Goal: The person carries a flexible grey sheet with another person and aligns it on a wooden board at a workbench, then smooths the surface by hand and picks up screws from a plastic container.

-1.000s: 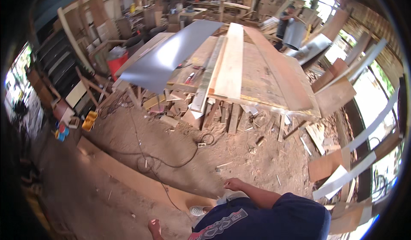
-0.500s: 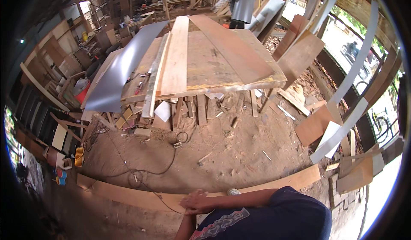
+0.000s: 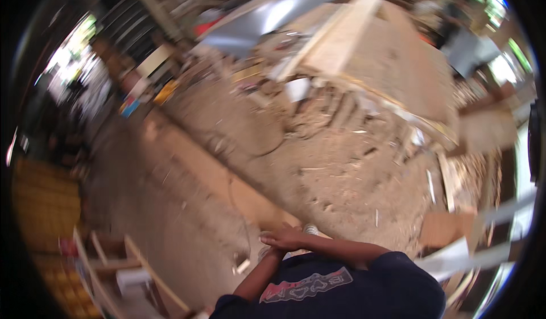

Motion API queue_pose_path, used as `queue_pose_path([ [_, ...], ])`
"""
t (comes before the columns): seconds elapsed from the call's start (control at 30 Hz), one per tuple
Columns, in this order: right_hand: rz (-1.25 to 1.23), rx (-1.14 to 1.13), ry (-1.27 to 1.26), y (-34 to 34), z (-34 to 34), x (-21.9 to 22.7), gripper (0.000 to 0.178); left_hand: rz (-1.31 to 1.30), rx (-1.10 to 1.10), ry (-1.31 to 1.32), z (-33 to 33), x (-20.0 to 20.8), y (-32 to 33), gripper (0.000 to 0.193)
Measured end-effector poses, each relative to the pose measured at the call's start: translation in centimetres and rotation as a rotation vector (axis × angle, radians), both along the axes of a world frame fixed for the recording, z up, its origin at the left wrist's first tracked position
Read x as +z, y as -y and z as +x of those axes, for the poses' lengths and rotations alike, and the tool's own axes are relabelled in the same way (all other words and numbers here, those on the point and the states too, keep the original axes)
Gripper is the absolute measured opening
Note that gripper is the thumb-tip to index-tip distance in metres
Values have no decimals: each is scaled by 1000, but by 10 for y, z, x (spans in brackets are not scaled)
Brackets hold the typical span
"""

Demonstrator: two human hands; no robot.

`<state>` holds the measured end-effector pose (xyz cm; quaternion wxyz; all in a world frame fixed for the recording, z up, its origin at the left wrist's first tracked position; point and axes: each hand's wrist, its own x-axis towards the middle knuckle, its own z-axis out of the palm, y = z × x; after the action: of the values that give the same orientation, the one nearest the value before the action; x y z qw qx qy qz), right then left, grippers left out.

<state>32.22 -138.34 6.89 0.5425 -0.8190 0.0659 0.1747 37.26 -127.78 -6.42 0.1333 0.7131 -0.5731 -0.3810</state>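
Observation:
My hands meet in front of my dark shirt, one over the other. Reaching in from the right, my right hand (image 3: 286, 238) lies across the left wrist, fingers stretched out and no object in it. My left hand (image 3: 273, 250) is mostly covered by it, so its fingers are hard to make out. Beyond the hands, a long brown board (image 3: 219, 174) lies on the dirt floor, running up to the left. A light-coloured shoe tip (image 3: 310, 230) shows beside the right wrist. The picture is smeared by motion.
A large worktable (image 3: 398, 74) bears a shiny metallic sheet (image 3: 273, 20) and pale planks (image 3: 341, 40). Wood scraps and a dark cable (image 3: 267, 153) lie on the floor. A wooden frame (image 3: 125, 262) stands lower left; loose panels (image 3: 449, 228) lean at right. Another person (image 3: 452, 20) stands far right.
My view has swung to the left, so the worktable has shifted up and right and tilted. The wooden frame has come into sight at lower left. My hands stay together.

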Motion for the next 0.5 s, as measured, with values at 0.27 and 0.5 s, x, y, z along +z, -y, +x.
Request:
queue_pose_path([
  [0.27, -207, 734, -6, -163, 44, -29, 59, 325, 589, -52, -25, 25, -169, 53],
  [0.5, -90, 1336, 704, -288, 47, -40, 43, 226, 1161, -11, -93, 23, -292, 50],
])
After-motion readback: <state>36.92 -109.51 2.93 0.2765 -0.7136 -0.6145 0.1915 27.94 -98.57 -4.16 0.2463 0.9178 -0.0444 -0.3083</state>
